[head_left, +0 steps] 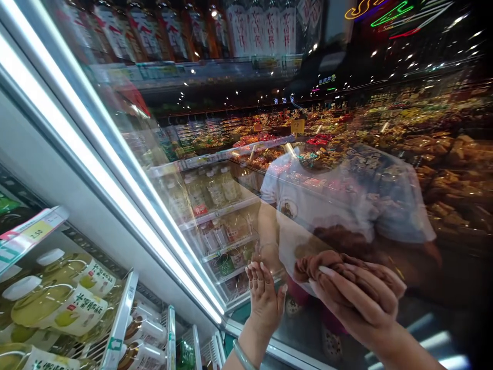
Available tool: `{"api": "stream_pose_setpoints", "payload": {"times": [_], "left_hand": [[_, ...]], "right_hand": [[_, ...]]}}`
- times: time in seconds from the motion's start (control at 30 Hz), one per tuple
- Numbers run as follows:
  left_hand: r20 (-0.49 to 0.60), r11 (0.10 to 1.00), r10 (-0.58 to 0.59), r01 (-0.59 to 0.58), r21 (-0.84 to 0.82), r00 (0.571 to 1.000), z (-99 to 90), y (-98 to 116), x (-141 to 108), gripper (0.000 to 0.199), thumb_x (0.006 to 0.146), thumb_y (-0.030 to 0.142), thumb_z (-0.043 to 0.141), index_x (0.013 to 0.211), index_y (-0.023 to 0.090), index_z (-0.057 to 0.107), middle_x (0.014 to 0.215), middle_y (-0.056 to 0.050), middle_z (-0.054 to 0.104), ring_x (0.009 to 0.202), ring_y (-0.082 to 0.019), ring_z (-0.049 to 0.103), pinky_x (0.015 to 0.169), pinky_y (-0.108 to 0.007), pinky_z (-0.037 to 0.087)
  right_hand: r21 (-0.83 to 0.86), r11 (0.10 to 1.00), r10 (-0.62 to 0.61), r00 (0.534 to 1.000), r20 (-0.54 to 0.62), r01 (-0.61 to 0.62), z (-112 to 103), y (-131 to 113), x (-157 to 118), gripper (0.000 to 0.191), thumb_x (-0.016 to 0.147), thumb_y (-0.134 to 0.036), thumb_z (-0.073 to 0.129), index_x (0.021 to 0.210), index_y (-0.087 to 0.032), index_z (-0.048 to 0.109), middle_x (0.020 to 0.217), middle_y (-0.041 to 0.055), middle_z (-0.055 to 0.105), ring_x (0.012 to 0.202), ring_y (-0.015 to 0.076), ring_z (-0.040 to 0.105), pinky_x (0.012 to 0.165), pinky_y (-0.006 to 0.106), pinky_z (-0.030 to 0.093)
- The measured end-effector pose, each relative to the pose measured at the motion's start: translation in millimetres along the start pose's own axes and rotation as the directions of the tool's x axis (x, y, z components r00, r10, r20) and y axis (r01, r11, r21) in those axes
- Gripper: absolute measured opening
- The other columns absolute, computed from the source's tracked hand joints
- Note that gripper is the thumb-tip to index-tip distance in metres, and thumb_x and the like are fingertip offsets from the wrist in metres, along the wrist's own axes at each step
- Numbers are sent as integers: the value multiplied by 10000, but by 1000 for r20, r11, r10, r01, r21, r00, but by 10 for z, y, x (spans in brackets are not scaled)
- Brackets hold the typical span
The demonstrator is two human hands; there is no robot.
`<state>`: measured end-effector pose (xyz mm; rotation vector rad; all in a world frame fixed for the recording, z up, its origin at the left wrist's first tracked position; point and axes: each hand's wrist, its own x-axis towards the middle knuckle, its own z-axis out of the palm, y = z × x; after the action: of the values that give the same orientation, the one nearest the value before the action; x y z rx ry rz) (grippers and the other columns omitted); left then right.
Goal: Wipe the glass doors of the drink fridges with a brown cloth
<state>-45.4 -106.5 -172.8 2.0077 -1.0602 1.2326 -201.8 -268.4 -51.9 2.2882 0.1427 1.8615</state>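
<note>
A brown cloth [333, 258] is bunched up in my right hand [364, 295], which presses close to the glass door [292, 205] of a refrigerated display case. Fingers of that hand spread over the cloth, and part of it is hidden beneath them. My left hand [264, 300] is raised beside the door with its fingers stretched out and nothing in it. It appears to rest on the glass, near the lower frame. A bangle [243, 354] circles the left wrist.
Bright light strips [115, 164] run along the case's frame at left. Shelves hold large bottles of pale yellow drink [73, 303] and smaller brown bottles [142, 334]. A price tag [36, 232] sits on the shelf edge. The glass mirrors a white T-shirt, shelves and piled goods.
</note>
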Motion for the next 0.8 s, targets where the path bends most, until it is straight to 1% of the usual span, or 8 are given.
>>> {"api": "stream_pose_setpoints", "payload": {"times": [0.1,0.17,0.27,0.4,0.53,0.67,0.73,0.8], "left_hand": [[-10,999,-44,44,-25,999,-1,112,33,813,993,189,487,1660,26,53,1746,-182,-42,1630,-283,-14,1341,-497,148],[-36,997,54,-56,-58,998,6,222,38,796,983,184,487,1663,39,98,1755,-158,2,1634,-268,16,1345,-464,109],[-49,968,219,-224,-112,974,32,430,2,753,981,220,467,1662,75,179,1759,-122,96,1632,-267,104,1343,-453,118],[-4,969,209,-208,-134,978,63,679,-63,734,998,279,474,1644,34,226,1751,-159,101,1627,-295,120,1340,-465,137],[-42,947,265,-268,-175,963,56,845,3,743,1007,372,501,1648,82,258,1750,-121,138,1628,-272,131,1344,-448,111],[-47,944,258,-262,-200,965,38,1011,165,760,1010,370,498,1653,65,230,1752,-137,95,1632,-295,96,1345,-480,79],[-43,950,236,-240,-199,971,42,1078,228,759,1012,349,485,1654,51,211,1756,-149,77,1635,-301,72,1343,-483,49],[-43,954,225,-229,-194,973,55,1122,265,741,1018,329,459,1655,48,203,1762,-150,54,1637,-301,34,1341,-475,22]], "right_hand": [[-20,993,-117,991,-71,116,117,-93,139,345,642,-270,968,923,-389,808,1001,-95,707,1001,147,585,1175,439,408],[2,990,-138,990,-25,138,134,-125,83,301,681,-252,945,917,-382,810,1025,-102,707,1010,133,566,1215,435,366],[58,986,-158,985,66,154,34,-79,-187,273,742,-224,903,934,-394,807,1051,-111,732,1058,136,573,1248,452,324],[71,988,-145,981,128,137,-253,118,-504,296,750,-223,904,984,-376,805,1039,-99,745,1081,144,596,1242,452,338],[-5,998,-58,994,96,59,-502,302,-415,269,763,-195,889,976,-337,807,1010,-62,717,1048,155,605,1169,423,408],[-54,998,27,999,-31,-29,-491,320,-222,282,718,-174,913,896,-359,796,999,-37,663,1029,179,590,1099,451,451],[-55,998,21,999,-39,-23,-443,297,-230,275,720,-182,912,897,-357,796,1003,-33,633,1015,172,572,1113,453,439],[-61,998,-14,1000,-1,14,-439,293,-328,248,730,-201,907,903,-344,799,1027,-32,615,1019,165,558,1143,448,420]]}}
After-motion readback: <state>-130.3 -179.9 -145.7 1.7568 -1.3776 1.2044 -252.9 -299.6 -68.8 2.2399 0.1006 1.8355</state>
